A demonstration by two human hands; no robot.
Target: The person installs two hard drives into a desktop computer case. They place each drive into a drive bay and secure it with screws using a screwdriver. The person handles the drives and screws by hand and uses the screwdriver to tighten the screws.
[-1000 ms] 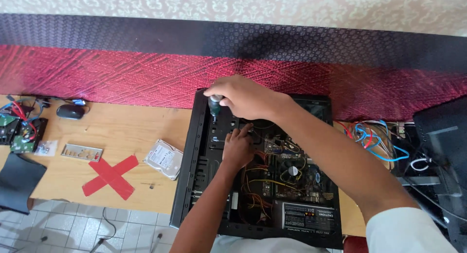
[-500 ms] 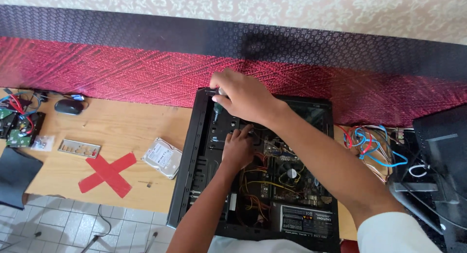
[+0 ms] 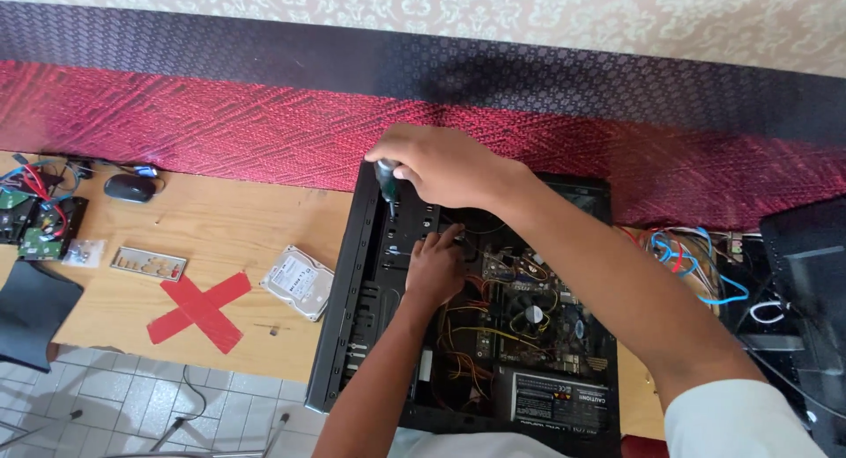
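An open black computer case (image 3: 348,286) lies flat on the wooden table (image 3: 220,225), with its motherboard, fan and coloured wires showing. My right hand (image 3: 436,166) reaches over the case's far left corner and grips a screwdriver (image 3: 387,178) with a dark green handle, tip pointing down into the drive bay area. My left hand (image 3: 434,266) is inside the case just below it, fingers resting on the metal frame near the wires. Whether it holds anything is hidden.
A silver hard drive (image 3: 298,282) lies left of the case beside a red tape cross (image 3: 200,307). A metal port plate (image 3: 148,263), a small bag of screws (image 3: 83,253), a black mouse (image 3: 129,188) and circuit boards (image 3: 35,220) sit farther left. Tangled cables (image 3: 692,260) lie right.
My right hand with the screwdriver has stayed at the case's far left corner, shifting slightly. My left hand stays inside the case. The view has drifted a little.
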